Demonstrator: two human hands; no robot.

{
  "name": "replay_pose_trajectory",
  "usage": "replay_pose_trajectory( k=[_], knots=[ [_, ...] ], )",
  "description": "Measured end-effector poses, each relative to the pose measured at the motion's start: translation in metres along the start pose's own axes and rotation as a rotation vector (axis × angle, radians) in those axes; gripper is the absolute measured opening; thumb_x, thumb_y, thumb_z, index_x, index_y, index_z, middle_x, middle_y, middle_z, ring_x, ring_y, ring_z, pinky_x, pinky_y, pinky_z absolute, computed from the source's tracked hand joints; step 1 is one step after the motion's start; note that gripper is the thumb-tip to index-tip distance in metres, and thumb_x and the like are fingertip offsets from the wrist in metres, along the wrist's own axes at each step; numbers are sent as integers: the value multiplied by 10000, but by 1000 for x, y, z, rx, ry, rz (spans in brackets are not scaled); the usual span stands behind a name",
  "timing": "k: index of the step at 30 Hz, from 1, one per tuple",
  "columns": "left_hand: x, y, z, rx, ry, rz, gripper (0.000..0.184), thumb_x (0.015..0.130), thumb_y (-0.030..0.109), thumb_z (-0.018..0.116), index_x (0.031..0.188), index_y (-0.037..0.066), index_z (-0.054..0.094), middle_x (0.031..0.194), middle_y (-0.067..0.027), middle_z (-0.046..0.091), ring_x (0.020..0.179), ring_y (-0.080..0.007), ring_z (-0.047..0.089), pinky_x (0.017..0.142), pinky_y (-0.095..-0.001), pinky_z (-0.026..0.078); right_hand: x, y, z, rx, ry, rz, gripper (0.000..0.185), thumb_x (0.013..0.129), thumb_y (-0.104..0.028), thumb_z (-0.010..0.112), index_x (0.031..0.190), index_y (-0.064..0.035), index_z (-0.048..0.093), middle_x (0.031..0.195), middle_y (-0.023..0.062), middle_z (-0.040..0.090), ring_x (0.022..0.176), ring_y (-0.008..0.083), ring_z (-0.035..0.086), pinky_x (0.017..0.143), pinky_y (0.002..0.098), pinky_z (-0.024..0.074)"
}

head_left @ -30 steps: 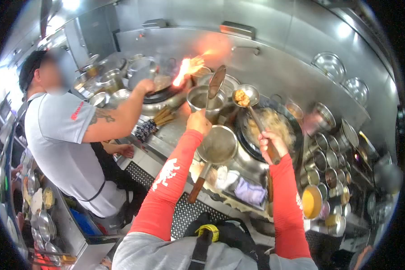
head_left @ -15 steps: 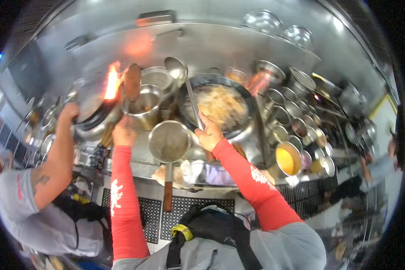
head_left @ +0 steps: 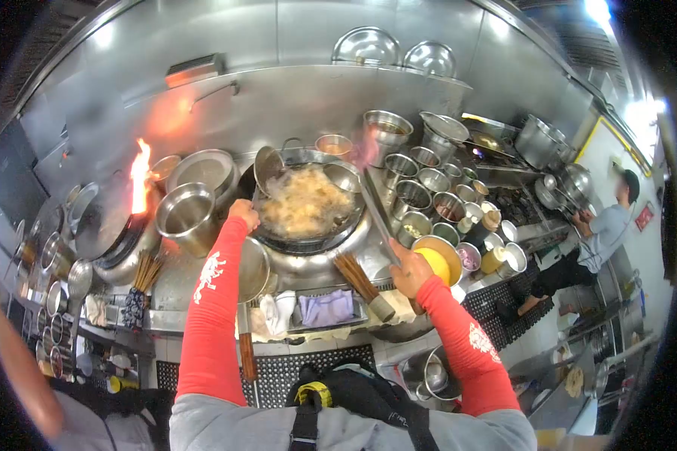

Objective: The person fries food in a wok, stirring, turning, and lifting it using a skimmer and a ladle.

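Observation:
My left hand [head_left: 244,216] is closed at the left edge of the big black wok [head_left: 293,246], around the handle of a round perforated skimmer [head_left: 268,170]. The skimmer's head is tilted up over the wok's left side. My right hand [head_left: 412,269] grips the handle of a long steel ladle [head_left: 378,213], whose bowl is at the right of the wok's contents. Golden pieces of food [head_left: 307,199] bubble in the oil between the two tools. A wood-handled strainer [head_left: 253,270] lies in front of the wok, partly behind my left sleeve.
Flames [head_left: 140,177] rise from another wok [head_left: 120,244] at left, near a co-worker's arm [head_left: 15,338]. A bamboo brush [head_left: 361,282] and purple cloth [head_left: 327,307] lie in front. Several containers and a pot of yellow liquid [head_left: 438,261] stand right. Another person [head_left: 605,233] stands far right.
My view has swung right. The skimmer has moved from the left pot to over the wok. The ladle has come down from above the wok's left side to its right.

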State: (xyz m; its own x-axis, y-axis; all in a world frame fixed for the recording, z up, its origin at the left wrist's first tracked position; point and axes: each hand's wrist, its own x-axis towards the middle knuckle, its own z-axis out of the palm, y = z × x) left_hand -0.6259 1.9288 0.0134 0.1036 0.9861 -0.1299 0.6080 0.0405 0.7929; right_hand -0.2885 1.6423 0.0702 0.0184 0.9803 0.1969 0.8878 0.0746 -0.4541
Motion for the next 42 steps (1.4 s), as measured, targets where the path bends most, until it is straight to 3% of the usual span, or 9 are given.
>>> replay_pose_trajectory(
  k=[3, 7, 8, 12, 16, 29, 32, 38, 42],
  knots=[
    [4, 13, 15, -153, -176, -104, 424, 802, -53, 411, 1214, -34, 512, 612, -131, 607, 402, -143, 477, 338, -286, 353, 1, 2, 9, 96, 53, 35, 551, 757, -118, 534, 1277, 37, 434, 966, 327, 580, 897, 447, 580, 834, 472, 459],
    [1, 22, 31, -438, -273, -230, 354, 820, -41, 416, 1163, 23, 476, 688, -141, 619, 416, -89, 431, 331, -243, 316, 14, -11, 27, 129, 93, 168, 545, 759, -114, 530, 1278, 28, 446, 1033, 307, 577, 962, 429, 573, 887, 433, 446],
    [1, 21, 33, -481, -298, -210, 390, 831, -39, 427, 1211, 50, 431, 746, -155, 628, 429, -69, 429, 332, -216, 312, 19, 1, 45, 192, 156, 133, 547, 765, -121, 535, 1285, 21, 443, 1068, 287, 577, 1000, 416, 567, 911, 414, 438],
    [8, 13, 51, -696, -359, -304, 258, 860, -23, 421, 1100, 64, 459, 818, -156, 634, 435, -51, 433, 331, -189, 322, 39, 5, 66, 225, 136, 235, 562, 772, -143, 550, 1304, -4, 435, 1089, 277, 575, 1017, 404, 565, 917, 413, 437],
    [4, 13, 68, -860, -491, -404, 165, 910, 65, 406, 1053, 111, 473, 779, -98, 628, 422, -33, 411, 315, -180, 303, 54, 7, 75, 183, 130, 281, 589, 767, -158, 559, 1326, -33, 420, 1086, 282, 575, 1021, 401, 565, 921, 419, 435],
    [-55, 34, 79, -1056, -425, -344, 283, 861, 19, 470, 1139, 71, 470, 805, -105, 620, 459, -31, 430, 341, -162, 316, 50, -2, 70, 259, 198, 232, 576, 753, -110, 566, 1297, 22, 427, 1026, 303, 586, 964, 433, 577, 889, 431, 451],
    [-67, 29, 76, -1065, -402, -315, 297, 857, 13, 473, 1151, 56, 472, 799, -108, 618, 457, -34, 430, 341, -164, 319, 41, 7, 75, 236, 272, 106, 561, 767, -131, 568, 1290, 23, 434, 1005, 307, 589, 941, 439, 580, 878, 444, 450],
    [-86, 23, 76, -1083, -360, -308, 265, 851, -1, 467, 1109, 58, 471, 799, -100, 603, 451, -39, 416, 339, -164, 318, 31, 4, 53, 244, 163, 175, 562, 777, -155, 556, 1294, 24, 428, 1018, 309, 582, 936, 444, 574, 870, 449, 447],
    [-94, 20, 76, -1156, -320, -281, 335, 841, -16, 469, 1172, 16, 425, 812, -131, 617, 472, -51, 439, 359, -171, 322, -5, -5, 45, 274, 138, 63, 574, 773, -137, 552, 1303, 32, 409, 983, 311, 587, 927, 445, 574, 854, 447, 452]
  ],
)
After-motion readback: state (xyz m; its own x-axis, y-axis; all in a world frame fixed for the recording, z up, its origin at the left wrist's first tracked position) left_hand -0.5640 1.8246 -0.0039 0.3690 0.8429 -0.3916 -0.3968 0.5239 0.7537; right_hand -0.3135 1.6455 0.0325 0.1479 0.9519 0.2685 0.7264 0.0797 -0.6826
